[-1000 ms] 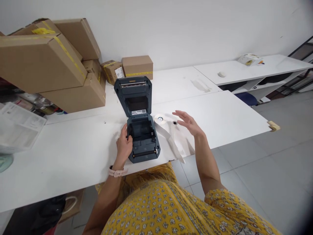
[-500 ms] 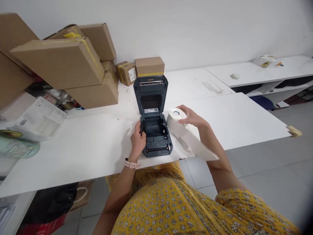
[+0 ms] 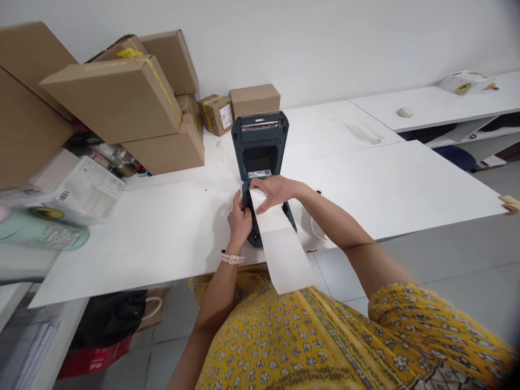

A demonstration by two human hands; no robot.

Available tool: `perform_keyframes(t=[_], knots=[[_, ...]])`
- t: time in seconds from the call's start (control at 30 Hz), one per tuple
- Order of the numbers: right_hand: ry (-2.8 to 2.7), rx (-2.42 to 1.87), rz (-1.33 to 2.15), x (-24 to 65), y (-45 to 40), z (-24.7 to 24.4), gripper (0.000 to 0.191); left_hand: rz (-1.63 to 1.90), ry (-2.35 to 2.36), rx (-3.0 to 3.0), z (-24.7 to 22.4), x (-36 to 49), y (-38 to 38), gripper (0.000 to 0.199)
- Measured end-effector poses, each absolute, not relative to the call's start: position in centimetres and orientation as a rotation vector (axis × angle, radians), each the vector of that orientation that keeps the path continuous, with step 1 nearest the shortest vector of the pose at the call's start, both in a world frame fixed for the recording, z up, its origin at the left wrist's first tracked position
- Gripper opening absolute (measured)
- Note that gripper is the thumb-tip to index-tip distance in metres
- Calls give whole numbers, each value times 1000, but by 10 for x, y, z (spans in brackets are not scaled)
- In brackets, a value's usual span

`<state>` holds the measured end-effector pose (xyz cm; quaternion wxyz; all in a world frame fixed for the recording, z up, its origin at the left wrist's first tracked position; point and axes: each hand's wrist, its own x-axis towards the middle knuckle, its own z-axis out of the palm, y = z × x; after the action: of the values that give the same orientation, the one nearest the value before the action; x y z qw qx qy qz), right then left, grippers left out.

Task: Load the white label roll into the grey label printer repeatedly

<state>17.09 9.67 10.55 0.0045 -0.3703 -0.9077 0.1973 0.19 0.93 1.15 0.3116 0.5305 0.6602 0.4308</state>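
Note:
A dark label printer [image 3: 260, 142] stands on the white table with its lid raised. My right hand [image 3: 275, 190] grips a white label roll [image 3: 257, 198] from above, over the printer's inner bay. A loose strip of labels [image 3: 284, 254] hangs from the roll across the printer's front and past the table edge. My left hand [image 3: 239, 219], with a pink watch band on the wrist, holds the printer's left side, its fingers curled at the rim. The roll and my right hand hide most of the bay.
Stacked cardboard boxes [image 3: 114, 100] fill the back left, with two smaller boxes [image 3: 255, 98] behind the printer. A white carton [image 3: 87, 189] and a mint-green bottle [image 3: 49, 230] are at the left. A small white round object [image 3: 405, 112] sits at the back right.
My right hand has carried the label roll left, from beside the printer to over its open bay. The strip now trails in front of the printer. My left hand stays at the printer's side.

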Motion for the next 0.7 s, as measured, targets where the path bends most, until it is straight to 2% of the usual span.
perform_keyframes(t=[0.23,0.37,0.53,0.7], knots=[[-2967,-1254,572,166,99,74,69,1186,1668,1388,8,2,7,67],[-2946,-1211,379,167,89,64,69,1171,1703,1401,7,1,8,64],[-2717,-986,236,182,26,44,58,1222,1664,1393,4,1,7,60],[-2622,-1040,119,191,-57,9,66,1290,1610,1395,2,2,6,55]])
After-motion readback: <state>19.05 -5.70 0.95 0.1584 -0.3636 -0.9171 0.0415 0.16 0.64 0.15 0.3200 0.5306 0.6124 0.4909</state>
